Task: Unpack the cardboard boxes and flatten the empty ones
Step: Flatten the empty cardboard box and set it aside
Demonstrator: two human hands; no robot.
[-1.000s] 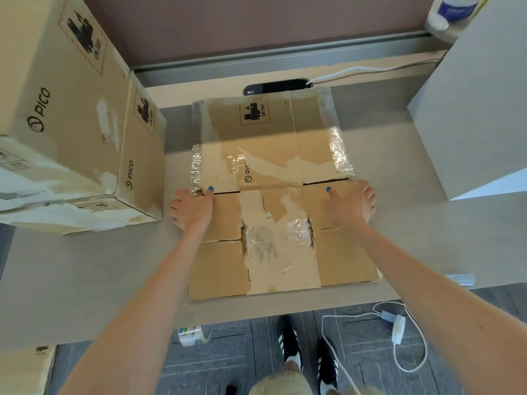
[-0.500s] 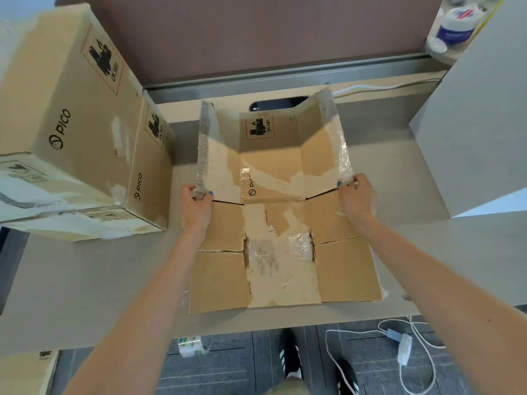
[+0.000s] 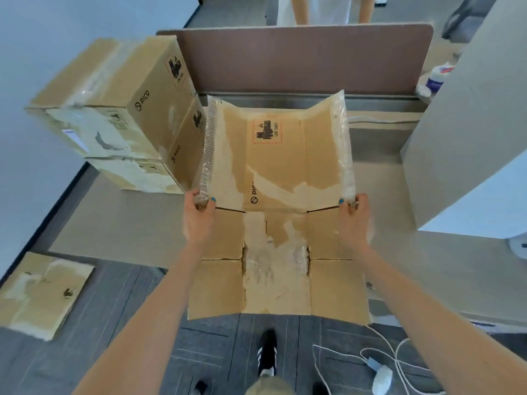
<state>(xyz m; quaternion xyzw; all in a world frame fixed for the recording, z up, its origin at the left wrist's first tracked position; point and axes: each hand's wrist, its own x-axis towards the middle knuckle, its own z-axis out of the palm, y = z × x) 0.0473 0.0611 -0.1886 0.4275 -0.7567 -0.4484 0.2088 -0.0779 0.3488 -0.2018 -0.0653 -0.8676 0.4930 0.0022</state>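
I'm clamping left hand (image 3: 199,220) and right hand (image 3: 353,220) on the edges of the flattened PICO box (image 3: 273,169) over the desk (image 3: 128,223), another flat box (image 3: 42,292) lying on the floor (image 3: 119,317), two stacked boxes (image 3: 137,115) waiting, seemingly unopened

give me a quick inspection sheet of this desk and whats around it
surface: beige desk, stacked boxes on its left
job's things: flat box, far half tilted up; two taped boxes stacked left; flat cardboard on the floor
clutter: jar, far right
grippers: left hand and right hand each grip a side edge of the flat box
cables: white cable along desk back; charger on the floor
surroundings: divider behind desk; grey cabinet right; legs beyond
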